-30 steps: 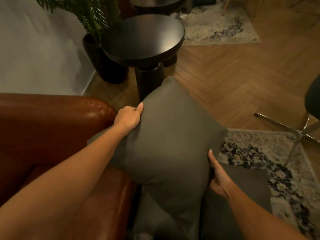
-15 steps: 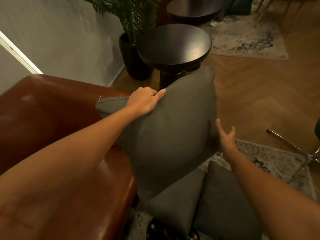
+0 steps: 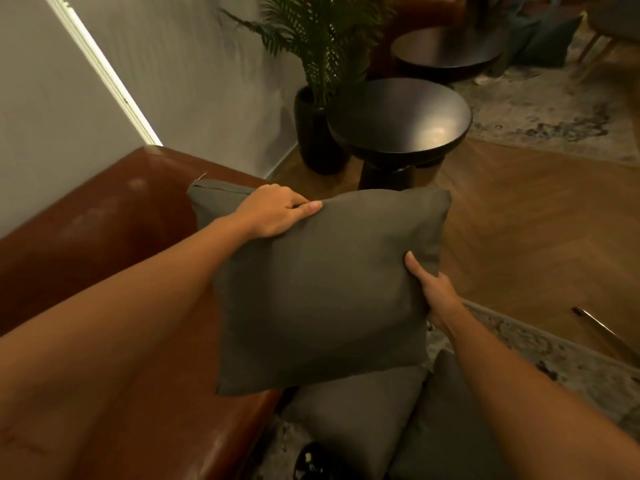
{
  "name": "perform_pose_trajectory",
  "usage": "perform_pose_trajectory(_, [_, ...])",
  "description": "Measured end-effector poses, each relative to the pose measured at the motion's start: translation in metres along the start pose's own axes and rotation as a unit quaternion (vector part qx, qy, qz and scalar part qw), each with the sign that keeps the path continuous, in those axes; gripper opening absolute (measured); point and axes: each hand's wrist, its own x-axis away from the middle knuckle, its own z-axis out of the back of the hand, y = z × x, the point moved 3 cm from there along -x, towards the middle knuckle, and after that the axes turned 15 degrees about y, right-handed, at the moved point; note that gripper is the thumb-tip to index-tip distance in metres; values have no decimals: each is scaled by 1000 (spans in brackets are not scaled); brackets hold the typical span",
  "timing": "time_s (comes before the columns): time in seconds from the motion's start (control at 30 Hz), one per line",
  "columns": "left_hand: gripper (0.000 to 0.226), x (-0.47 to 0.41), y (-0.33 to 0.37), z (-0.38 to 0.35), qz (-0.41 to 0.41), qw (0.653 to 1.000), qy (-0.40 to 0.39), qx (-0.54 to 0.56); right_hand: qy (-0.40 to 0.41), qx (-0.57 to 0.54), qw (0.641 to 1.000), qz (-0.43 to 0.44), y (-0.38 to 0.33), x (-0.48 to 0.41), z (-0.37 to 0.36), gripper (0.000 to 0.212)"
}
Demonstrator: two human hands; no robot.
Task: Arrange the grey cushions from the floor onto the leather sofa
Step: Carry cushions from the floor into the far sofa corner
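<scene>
A square grey cushion (image 3: pixel 322 292) is held up in the air over the front edge of the brown leather sofa (image 3: pixel 104 230), which fills the left side. My left hand (image 3: pixel 273 213) grips its top edge near the left corner. My right hand (image 3: pixel 433 292) holds its right side, thumb on the front face. Two more grey cushions (image 3: pixel 356 414) (image 3: pixel 446 431) lie on the floor below, partly hidden by the raised one and my right arm.
A round black side table (image 3: pixel 401 123) stands just beyond the cushion, a potted palm (image 3: pixel 318 133) beside it against the wall. A second dark table (image 3: pixel 446 50) sits farther back. A patterned rug (image 3: pixel 554 358) lies on the right over herringbone wood floor, a chair leg (image 3: pixel 602 330) on it.
The cushion has turned from tilted to nearly square and moved left toward the sofa. My right hand, off it half a second ago, now grips its right side again.
</scene>
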Motion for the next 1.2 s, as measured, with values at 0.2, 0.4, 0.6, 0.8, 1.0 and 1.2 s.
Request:
perform_pose_trajectory(0.2, [43,34,-32,8,-14,995,67,-68,23,-19,1000,6,7,18,-41,44])
perform_pose_trajectory(0.4, [43,83,-96,16,65,991,100,-62,-24,23,999,5,23,37,-103,45])
perform_pose_trajectory(0.6, [42,124,-170,29,142,982,104,-61,-95,72,993,-2,44,54,-177,49])
perform_pose_trajectory(0.8, [43,142,-251,33,183,978,90,-51,-118,103,988,-21,72,63,-254,53])
perform_pose_trajectory(1.0, [44,137,-345,32,195,977,75,-47,-128,123,984,-34,97,60,-340,51])
perform_pose_trajectory(1.2, [42,117,-422,27,176,978,95,-50,-138,128,981,-43,120,43,-415,64])
